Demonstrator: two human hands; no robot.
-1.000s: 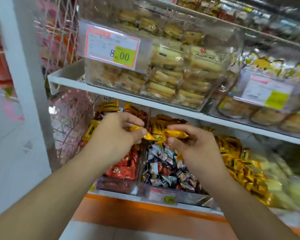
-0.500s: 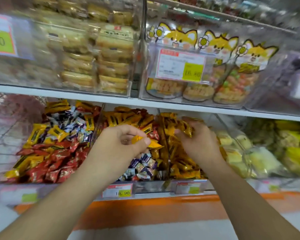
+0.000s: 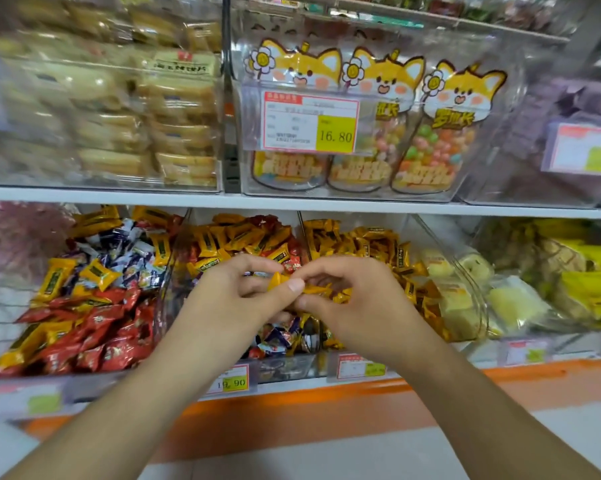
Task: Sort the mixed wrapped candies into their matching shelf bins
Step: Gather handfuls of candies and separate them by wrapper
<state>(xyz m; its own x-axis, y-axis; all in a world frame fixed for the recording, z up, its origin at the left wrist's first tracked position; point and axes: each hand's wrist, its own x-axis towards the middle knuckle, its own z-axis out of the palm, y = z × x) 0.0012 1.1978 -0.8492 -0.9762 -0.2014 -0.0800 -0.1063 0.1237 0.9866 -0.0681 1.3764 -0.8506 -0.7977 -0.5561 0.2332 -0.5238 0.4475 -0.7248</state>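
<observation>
My left hand (image 3: 236,299) pinches a yellow wrapped candy (image 3: 285,282) between thumb and fingers, in front of the middle bin (image 3: 278,370). My right hand (image 3: 357,303) meets it from the right, and its fingers grip the same yellow wrappers (image 3: 321,289). The left bin (image 3: 94,285) holds a mix of red, yellow and blue-white candies. The middle bin shows yellow and red candies at the back and blue-white ones low at the front. The bin to the right (image 3: 357,244) is filled with yellow candies.
A clear bin of pale yellow packets (image 3: 465,299) stands further right. The upper shelf carries wrapped biscuits (image 3: 174,126) and fox-printed candy bags (image 3: 441,133) behind a price tag (image 3: 309,121). An orange strip (image 3: 326,403) edges the lower shelf.
My right hand has come back left from the yellow-candy bin and now meets my left hand at the candy. The view has moved closer to the shelf.
</observation>
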